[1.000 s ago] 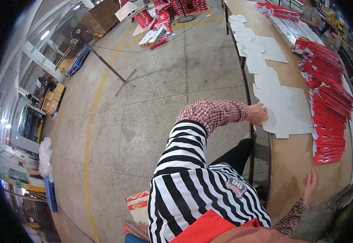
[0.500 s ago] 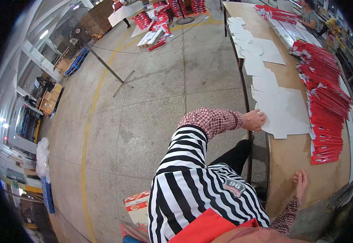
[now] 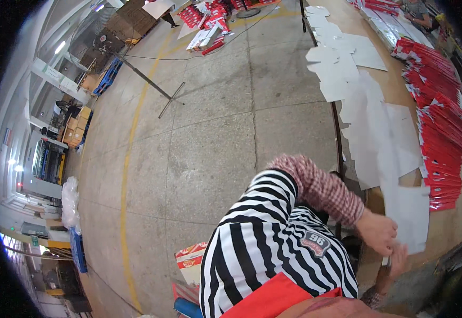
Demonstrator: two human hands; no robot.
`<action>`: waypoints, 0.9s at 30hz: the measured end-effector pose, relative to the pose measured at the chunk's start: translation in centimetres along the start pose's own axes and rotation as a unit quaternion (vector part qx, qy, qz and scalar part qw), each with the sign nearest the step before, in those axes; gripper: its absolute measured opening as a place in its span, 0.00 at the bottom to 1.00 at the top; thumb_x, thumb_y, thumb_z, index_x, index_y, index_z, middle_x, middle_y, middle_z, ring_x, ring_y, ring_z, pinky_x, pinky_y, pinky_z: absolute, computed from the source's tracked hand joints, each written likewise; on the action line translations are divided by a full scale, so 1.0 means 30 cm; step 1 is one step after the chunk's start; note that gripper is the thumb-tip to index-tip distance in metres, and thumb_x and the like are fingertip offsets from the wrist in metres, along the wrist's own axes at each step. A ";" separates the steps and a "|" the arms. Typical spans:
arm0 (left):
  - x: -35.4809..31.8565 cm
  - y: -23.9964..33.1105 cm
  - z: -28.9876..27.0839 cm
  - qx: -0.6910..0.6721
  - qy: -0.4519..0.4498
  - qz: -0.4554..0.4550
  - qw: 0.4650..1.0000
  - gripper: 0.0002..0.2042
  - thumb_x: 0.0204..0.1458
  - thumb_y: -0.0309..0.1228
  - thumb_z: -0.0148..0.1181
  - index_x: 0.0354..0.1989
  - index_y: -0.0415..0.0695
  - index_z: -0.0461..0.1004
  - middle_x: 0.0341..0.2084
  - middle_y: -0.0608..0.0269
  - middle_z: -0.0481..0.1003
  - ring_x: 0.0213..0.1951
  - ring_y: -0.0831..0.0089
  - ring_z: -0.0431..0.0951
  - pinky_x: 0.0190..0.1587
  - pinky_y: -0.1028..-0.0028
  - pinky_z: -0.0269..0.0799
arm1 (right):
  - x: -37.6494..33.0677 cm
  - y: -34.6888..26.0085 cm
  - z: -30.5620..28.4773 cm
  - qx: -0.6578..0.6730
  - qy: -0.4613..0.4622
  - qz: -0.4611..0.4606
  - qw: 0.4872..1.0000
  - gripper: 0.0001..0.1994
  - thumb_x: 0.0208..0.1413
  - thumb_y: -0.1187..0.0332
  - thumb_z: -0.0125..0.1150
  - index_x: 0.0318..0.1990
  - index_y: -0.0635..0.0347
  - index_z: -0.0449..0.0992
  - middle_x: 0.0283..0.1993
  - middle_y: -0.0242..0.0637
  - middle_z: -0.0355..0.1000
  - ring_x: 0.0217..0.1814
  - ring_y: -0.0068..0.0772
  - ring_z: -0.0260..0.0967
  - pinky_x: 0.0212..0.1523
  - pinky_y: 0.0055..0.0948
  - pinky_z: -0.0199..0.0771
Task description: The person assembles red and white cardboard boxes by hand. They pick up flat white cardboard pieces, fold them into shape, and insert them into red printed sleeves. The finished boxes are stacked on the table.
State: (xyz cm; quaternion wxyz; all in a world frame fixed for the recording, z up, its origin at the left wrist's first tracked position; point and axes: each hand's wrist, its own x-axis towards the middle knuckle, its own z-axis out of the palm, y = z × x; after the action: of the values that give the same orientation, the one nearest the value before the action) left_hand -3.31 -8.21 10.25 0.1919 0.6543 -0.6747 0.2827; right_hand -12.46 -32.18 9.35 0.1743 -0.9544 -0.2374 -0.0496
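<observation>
My left hand (image 3: 377,231) is closed on the near end of a white die-cut cardboard blank (image 3: 410,212) at the table's near part. The blank stretches away from me over other white blanks (image 3: 359,143) and is partly blurred. Just below the left fingers, my right hand (image 3: 398,261) is raised at the blank's near edge, close to or touching it. Blur and overlap hide whether its fingers grip the sheet.
A long row of red folded cartons (image 3: 442,153) lies along the right side of the brown table (image 3: 442,228). Beyond the table's left edge, a black metal stand (image 3: 170,99) rests on the floor. A printed carton (image 3: 191,262) is beside me, and red packs (image 3: 207,37) are piled far off.
My left hand has drawn a white blank toward me along the table, meeting my right hand. My right hand has moved slightly nearer. The whole view has shifted a little.
</observation>
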 end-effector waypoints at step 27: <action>-0.036 0.181 0.695 -0.199 -0.124 -0.290 0.928 0.11 0.49 0.38 0.58 0.38 0.46 0.74 0.39 0.67 0.75 0.51 0.59 0.70 0.50 0.53 0.65 | -0.538 0.296 0.221 -0.282 0.192 0.349 0.873 0.30 0.60 0.50 0.56 0.64 0.59 0.64 0.67 0.48 0.58 0.69 0.48 0.55 0.64 0.45 0.59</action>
State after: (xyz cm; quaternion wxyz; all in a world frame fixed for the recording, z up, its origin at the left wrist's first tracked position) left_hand -6.31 -20.65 -7.13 0.3064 0.7999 -0.5160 -0.0091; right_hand -22.44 -44.17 -2.45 -0.0543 -0.9555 0.1729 -0.2326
